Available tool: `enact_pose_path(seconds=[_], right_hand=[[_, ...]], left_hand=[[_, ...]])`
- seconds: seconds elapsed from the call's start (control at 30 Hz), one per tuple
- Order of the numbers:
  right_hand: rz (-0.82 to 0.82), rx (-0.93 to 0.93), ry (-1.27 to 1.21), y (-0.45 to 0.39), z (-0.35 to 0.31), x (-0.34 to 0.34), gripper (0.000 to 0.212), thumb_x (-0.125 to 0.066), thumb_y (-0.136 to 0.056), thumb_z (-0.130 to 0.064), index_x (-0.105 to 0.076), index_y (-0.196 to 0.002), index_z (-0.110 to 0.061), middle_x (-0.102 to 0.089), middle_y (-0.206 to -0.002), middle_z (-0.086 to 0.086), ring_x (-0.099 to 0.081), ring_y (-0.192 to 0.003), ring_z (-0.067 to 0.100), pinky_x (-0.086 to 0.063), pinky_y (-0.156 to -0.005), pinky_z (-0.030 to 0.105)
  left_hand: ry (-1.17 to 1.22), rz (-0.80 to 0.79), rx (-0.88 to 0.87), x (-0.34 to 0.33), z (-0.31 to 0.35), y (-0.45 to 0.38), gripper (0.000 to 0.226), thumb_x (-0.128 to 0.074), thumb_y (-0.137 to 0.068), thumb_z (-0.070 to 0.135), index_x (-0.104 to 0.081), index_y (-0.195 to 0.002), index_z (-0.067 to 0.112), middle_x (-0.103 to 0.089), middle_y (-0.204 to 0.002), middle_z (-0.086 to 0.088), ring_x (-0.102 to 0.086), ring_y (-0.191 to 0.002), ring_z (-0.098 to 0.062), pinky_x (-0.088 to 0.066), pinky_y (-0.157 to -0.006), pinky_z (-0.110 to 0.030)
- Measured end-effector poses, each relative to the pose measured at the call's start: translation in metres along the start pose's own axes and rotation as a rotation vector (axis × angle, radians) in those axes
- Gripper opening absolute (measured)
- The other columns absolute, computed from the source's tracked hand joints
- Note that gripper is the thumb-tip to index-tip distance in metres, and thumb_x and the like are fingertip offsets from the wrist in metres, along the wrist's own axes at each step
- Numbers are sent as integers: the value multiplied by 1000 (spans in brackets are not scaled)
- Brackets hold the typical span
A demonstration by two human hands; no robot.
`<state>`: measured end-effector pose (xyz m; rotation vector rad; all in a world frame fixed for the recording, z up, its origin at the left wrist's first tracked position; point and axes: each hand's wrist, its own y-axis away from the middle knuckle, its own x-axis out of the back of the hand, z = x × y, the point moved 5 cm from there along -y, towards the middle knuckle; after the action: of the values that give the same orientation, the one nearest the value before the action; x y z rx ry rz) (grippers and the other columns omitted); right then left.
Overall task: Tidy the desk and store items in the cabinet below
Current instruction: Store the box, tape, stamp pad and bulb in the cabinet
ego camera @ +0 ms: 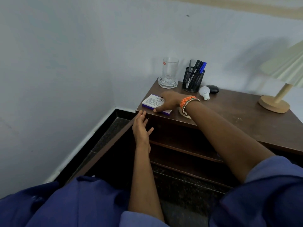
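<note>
A white and purple box (151, 102) lies at the near left corner of the dark wooden desk (237, 115). My right hand (168, 102) lies over the box, thumb at its near edge and fingers across its top. My left hand (141, 126) is open, its fingertips touching the desk's front left corner by the opened cabinet door (105, 148). Below the desktop the cabinet (183, 148) stands open and shows dark shelves. A white roll of tape (184, 113) lies partly hidden under my right wrist.
At the back of the desk stand a clear glass (169, 71) on a glass coaster, a black mesh pen holder (193, 80) with several pens, a white light bulb (205, 92) and a black case (213, 89). A lamp with a wooden base (273, 104) stands at right.
</note>
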<state>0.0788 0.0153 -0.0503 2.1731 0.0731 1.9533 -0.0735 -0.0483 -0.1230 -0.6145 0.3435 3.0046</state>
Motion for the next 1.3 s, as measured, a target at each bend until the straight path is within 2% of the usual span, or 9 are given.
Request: enact_pose_path(seconds=[0.2, 0.3, 0.43, 0.53, 0.63, 0.77, 0.83, 1.03, 1.3], right_hand=[[123, 80, 53, 43, -14, 9, 76, -72, -69, -59, -54, -122, -8, -59, -118, 9, -54, -104, 24, -48, -88, 34], [189, 135, 49, 89, -26, 11, 77, -72, -68, -60, -54, -125, -10, -60, -119, 8, -55, -106, 24, -47, -91, 38], [190, 107, -62, 159, -18, -12, 88, -72, -72, -55, -38, -143, -15, -52, -132, 7, -48, -120, 23, -38, -99, 32], [134, 34, -110, 187, 10, -55, 97, -71, -70, -59, -30, -147, -18, -47, -137, 3, -45, -124, 21, -38, -103, 34], [53, -64, -130, 192, 43, -104, 94, -69, -72, -59, -31, -147, -18, -48, -137, 4, -45, -122, 23, -41, -101, 39], [36, -200, -108, 180, 88, -151, 89, -69, -72, -56, -35, -144, -16, -49, -135, 12, -46, -119, 29, -41, -95, 37], [29, -239, -102, 170, 106, -163, 87, -70, -71, -55, -37, -142, -15, -49, -134, 15, -47, -118, 32, -41, -94, 37], [20, -243, -64, 135, 134, -173, 87, -71, -72, -51, -38, -141, -11, -47, -138, 18, -48, -120, 36, -44, -97, 40], [2, -247, -41, 110, 155, -184, 87, -64, -80, -53, -26, -149, -16, -35, -150, 16, -39, -132, 35, -35, -106, 40]], left_hand=[[115, 255, 58, 20, -15, 3, 35, -36, -95, 13, -61, -119, 17, -67, -113, -3, -63, -103, -20, -52, -84, -35], [112, 260, 126, 21, -32, 3, 35, -35, -93, 7, -59, -118, 14, -68, -111, -6, -64, -100, -21, -52, -80, -34], [105, 254, 202, 14, -56, 4, 30, -37, -93, 3, -56, -111, 16, -66, -112, -8, -63, -93, -20, -50, -69, -29], [112, 255, 263, 13, -78, 4, 35, -40, -93, 2, -54, -121, 16, -65, -118, -7, -62, -103, -22, -48, -66, -28], [31, 193, 279, 5, -99, 8, 37, -39, -94, 3, -50, -127, 16, -59, -129, -6, -56, -116, -23, -47, -68, -30], [-226, 155, 180, -9, -109, 14, 54, -38, -89, -2, -41, -139, 19, -43, -143, -3, -44, -129, -23, -45, -98, -40], [-432, 91, 123, -17, -109, 17, 61, -43, -89, -1, -32, -144, 23, -40, -146, -7, -42, -132, -26, -39, -107, -37], [-929, -290, 60, -49, -128, 16, 73, -54, -85, 7, -21, -148, 21, -36, -149, -11, -36, -136, -28, -34, -112, -41], [-1229, -534, 211, -56, -159, 31, 75, -46, -90, 8, -3, -151, 18, 0, -160, -8, -2, -147, -27, -17, -118, -41]])
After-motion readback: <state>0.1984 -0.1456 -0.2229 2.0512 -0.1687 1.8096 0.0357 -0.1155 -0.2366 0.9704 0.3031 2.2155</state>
